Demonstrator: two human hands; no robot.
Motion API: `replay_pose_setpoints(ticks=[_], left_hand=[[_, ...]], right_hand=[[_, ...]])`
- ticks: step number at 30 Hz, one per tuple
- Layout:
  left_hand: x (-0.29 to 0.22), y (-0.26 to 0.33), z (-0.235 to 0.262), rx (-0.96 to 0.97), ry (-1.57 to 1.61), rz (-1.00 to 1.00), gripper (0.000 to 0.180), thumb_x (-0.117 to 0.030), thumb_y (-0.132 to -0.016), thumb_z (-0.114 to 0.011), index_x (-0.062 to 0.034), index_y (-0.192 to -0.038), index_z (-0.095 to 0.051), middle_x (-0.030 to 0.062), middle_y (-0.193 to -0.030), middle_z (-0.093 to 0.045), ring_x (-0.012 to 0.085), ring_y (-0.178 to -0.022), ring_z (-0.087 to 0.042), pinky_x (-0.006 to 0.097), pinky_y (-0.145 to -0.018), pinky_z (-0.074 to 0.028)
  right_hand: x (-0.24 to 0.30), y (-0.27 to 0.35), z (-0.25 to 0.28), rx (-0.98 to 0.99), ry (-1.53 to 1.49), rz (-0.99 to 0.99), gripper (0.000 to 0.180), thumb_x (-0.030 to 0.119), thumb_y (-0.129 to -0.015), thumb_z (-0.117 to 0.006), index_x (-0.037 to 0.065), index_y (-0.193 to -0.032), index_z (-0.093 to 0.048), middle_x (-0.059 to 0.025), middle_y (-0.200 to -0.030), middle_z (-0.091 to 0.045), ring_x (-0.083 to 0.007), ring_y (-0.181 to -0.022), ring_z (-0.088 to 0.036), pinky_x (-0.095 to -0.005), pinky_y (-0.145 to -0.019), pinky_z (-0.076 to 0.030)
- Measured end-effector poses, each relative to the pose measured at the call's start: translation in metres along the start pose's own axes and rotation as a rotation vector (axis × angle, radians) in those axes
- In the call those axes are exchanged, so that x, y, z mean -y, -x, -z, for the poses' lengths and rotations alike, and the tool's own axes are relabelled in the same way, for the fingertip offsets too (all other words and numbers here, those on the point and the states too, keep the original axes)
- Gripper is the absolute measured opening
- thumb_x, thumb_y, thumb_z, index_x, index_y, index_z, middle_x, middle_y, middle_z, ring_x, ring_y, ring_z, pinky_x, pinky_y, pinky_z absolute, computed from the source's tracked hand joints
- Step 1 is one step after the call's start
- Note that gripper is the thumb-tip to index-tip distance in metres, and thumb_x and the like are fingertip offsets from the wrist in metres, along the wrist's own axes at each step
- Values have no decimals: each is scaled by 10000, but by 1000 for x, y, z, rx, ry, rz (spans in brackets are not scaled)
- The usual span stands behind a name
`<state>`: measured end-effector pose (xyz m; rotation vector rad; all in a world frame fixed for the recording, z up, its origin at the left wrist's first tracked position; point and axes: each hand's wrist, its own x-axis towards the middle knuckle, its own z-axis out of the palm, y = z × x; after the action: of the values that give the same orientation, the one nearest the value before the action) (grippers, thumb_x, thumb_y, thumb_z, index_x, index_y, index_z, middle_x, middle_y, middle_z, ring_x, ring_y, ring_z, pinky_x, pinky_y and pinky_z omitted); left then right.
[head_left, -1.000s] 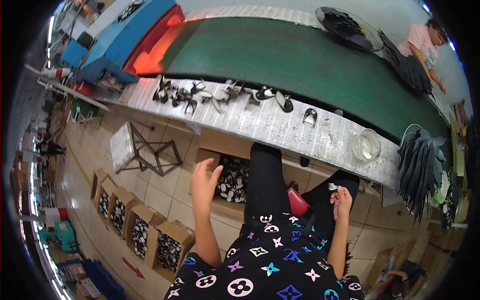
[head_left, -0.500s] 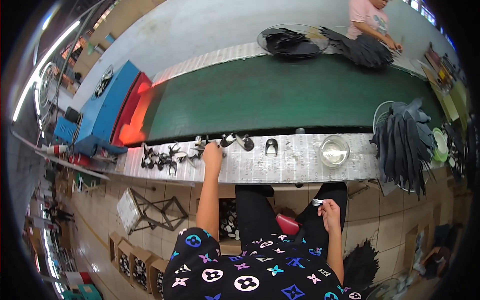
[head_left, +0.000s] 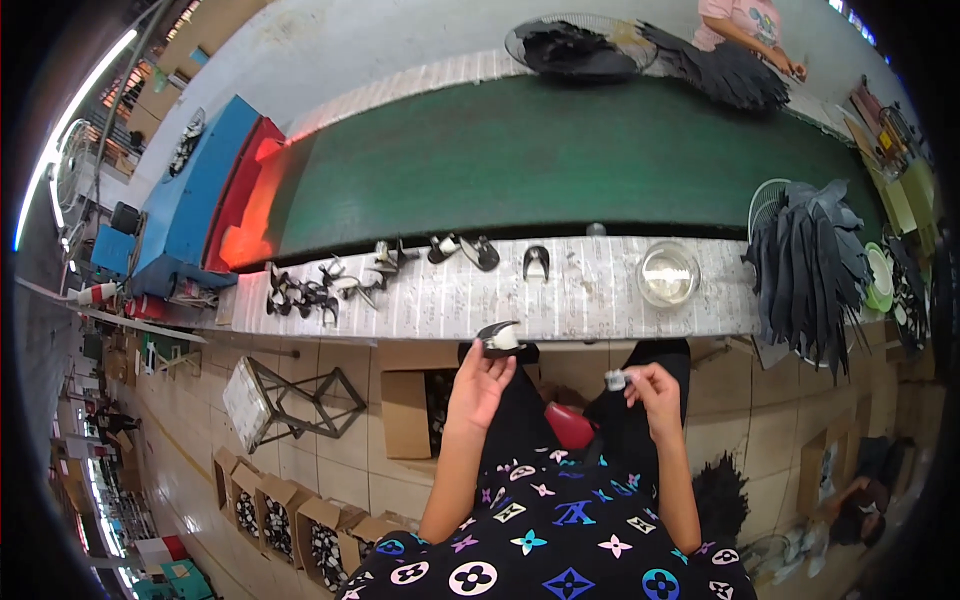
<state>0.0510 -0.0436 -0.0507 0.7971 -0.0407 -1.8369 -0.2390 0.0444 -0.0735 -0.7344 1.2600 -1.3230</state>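
My left hand (head_left: 482,385) holds up a small curved black-and-white piece (head_left: 498,338) that looks like a shoe heel, pinched at its lower edge just in front of the table edge. My right hand (head_left: 655,395), over my lap, grips a small silvery piece (head_left: 615,380) whose kind I cannot make out. On the table, a similar U-shaped black-and-white piece (head_left: 537,262) stands alone. Left of it lies a pair of dark pieces (head_left: 465,250), then a cluster of several more (head_left: 300,290).
A glass bowl (head_left: 668,274) stands on the silver-covered table (head_left: 590,315). Black strips (head_left: 808,265) hang over a basket at right. Beyond runs a green conveyor belt (head_left: 520,170), with a glowing blue-and-red machine (head_left: 205,205) at left. A person (head_left: 745,30) works at the far side.
My left hand has come back from the row of pieces toward my body, bringing one black-and-white piece. My right hand has risen slightly and moved left with its silvery piece. The view has shifted.
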Motion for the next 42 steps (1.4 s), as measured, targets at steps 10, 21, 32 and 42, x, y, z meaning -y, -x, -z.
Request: replay_pose_setpoints(ticks=[10, 21, 32, 42], left_hand=[[42, 19, -55, 178, -372, 0, 217, -108, -930, -596, 13, -1096, -523, 111, -1032, -648, 192, -926, -654, 367, -870, -562], [50, 26, -67, 162, -414, 79, 163, -92, -929, -597, -1, -1051, -538, 103, -984, -654, 166, -877, -658, 319, -802, -581], [50, 24, -68, 154, -431, 87, 170, -111, -934, -595, 2, -1046, -535, 105, -971, -660, 167, -881, -661, 312, -800, -580], [52, 24, -65, 165, -426, 85, 157, -97, -933, -595, 2, -1038, -535, 105, -969, -658, 160, -882, -657, 305, -805, -578]], right_hand=[[108, 13, -88, -66, 601, 541, 78, -12, -839, -655, -41, -897, -613, -103, -976, -658, -89, -652, -595, -209, -553, -476], [99, 11, -94, -76, 798, 646, 130, 6, -809, -681, -16, -914, -607, -138, -959, -640, -185, -633, -618, -283, -553, -516], [97, 6, -81, -2, 436, 386, 75, 21, -878, -633, -33, -924, -607, -91, -993, -664, -65, -673, -569, -202, -593, -472], [101, 3, -69, -41, 303, 407, 71, 33, -906, -605, -22, -947, -590, -115, -1019, -653, -61, -656, -536, -204, -560, -439]])
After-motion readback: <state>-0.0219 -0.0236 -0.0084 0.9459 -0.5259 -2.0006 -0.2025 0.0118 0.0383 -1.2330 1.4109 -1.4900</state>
